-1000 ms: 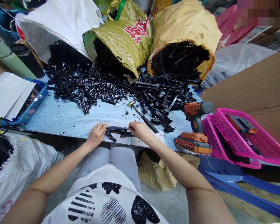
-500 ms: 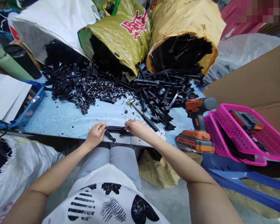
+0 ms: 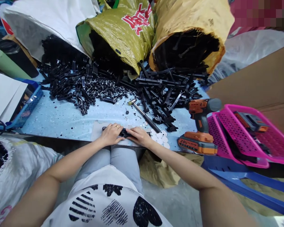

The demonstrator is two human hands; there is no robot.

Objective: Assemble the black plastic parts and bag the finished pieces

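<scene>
**Both hands clamped on black part, table edge**

Black part point(image 3: 123, 133) sits under and between the hands at the near edge of the table point(image 3: 68, 126); left hand point(image 3: 111, 134) closes over its left stretch, palm down; right hand point(image 3: 139, 136) grips the right stretch the same way; two-sided hold looks meant to steady it and spread the pressure; palms hide most of it, so can't tell if it's one piece or several; pale pad point(image 3: 96, 130) underneath, probably sparing the tabletop; white discs point(image 3: 160, 138) just right of right hand; hammer point(image 3: 144, 115) just beyond it, handle end nearest, presumably for quick pickup; drill point(image 3: 200, 126) farther right, upright on its battery, likely same logic; sacks point(image 3: 123, 34) beyond both hands, mouths facing them, seemingly to keep stock in reach
</scene>
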